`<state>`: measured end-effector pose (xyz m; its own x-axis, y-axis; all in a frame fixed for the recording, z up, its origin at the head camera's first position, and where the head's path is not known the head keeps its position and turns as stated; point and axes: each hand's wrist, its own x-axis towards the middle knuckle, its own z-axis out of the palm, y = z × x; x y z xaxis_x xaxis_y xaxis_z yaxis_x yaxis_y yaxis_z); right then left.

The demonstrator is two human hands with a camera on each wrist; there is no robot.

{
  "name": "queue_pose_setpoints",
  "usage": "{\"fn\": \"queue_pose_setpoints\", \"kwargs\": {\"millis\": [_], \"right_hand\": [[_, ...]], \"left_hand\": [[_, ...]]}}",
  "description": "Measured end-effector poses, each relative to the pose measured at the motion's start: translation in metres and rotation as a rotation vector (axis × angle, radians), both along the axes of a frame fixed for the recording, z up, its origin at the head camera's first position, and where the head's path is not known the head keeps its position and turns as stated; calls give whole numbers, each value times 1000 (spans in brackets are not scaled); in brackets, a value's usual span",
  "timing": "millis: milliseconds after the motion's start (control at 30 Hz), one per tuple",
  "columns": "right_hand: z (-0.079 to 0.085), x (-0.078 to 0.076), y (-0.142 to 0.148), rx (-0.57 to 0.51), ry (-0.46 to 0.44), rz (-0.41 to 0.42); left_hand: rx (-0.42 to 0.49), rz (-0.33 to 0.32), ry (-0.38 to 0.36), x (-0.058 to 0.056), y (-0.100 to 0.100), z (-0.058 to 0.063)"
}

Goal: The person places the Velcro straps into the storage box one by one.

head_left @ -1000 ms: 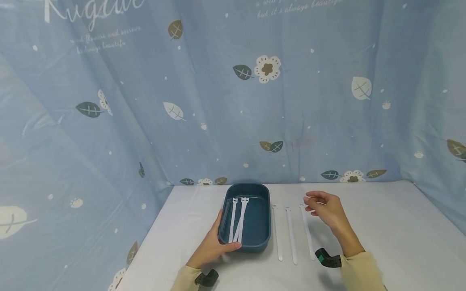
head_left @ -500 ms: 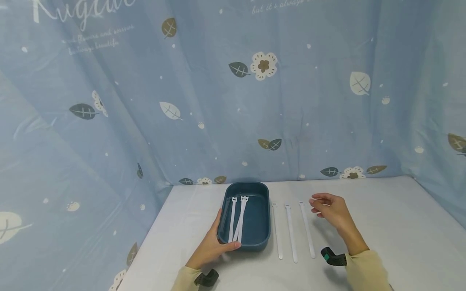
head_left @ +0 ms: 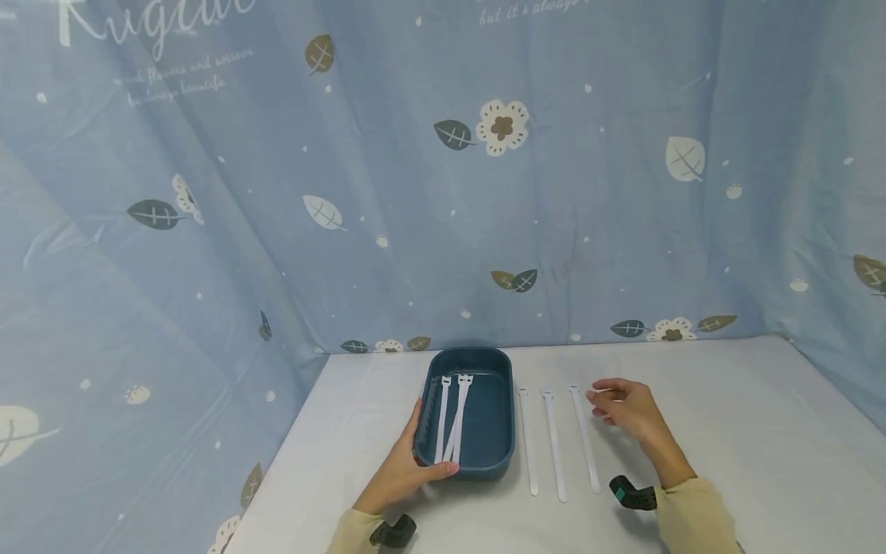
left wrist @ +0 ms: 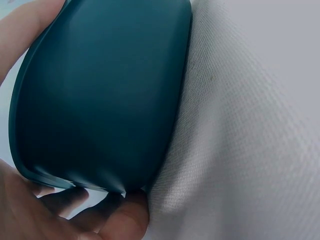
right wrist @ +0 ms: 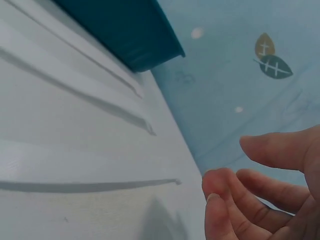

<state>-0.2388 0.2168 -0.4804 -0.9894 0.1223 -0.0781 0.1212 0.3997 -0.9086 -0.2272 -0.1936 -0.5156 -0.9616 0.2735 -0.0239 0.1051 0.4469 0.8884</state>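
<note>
I've got the right hand [head_left: 628, 408] empty, just right of the nearest strap [head_left: 584, 440], long axis front-to-back; left hand [head_left: 400, 469] grips the tub [head_left: 484, 472].

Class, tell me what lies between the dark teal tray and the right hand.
Three white straps, side by side on the table, as the head view shows.

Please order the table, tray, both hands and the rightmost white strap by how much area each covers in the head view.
Largest to smallest:
1. White table
2. Teal tray
3. Left hand and right hand, too alike to rank
4. Rightmost strap
</note>
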Motion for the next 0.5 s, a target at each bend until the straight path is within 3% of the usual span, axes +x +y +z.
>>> {"fn": "queue_pose_setpoints", "kwargs": {"millis": [500], "right_hand": [[-10,-1,-2,71,-21,8]], "left_hand": [[11,7,11,2,2,-1]]}}
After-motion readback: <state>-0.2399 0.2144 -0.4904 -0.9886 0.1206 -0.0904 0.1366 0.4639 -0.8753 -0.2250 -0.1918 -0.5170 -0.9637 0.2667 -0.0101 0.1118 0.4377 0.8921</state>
